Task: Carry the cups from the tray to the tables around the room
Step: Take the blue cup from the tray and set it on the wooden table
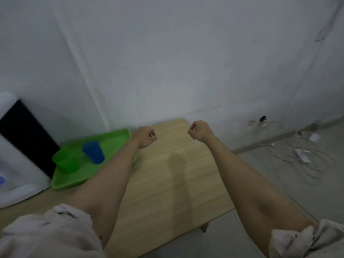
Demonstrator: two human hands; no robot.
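Dispenser (16, 146), white with black panel, at far left. Green tray (119, 135) on wooden table (167, 183), beside dispenser; holds green cup (66, 162) and blue cup (94, 151), both upright and close together. Left hand (144, 137) above tray's right edge, fingers curled into empty fist. Right hand (200, 132) over table, fingers likewise curled, empty. Cables (305, 157) on floor, right.

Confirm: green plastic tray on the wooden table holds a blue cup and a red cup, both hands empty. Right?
One error: the head view shows no red cup. Beside the blue plastic cup in the green plastic tray stands a green plastic cup. Left hand and right hand hold no cup.
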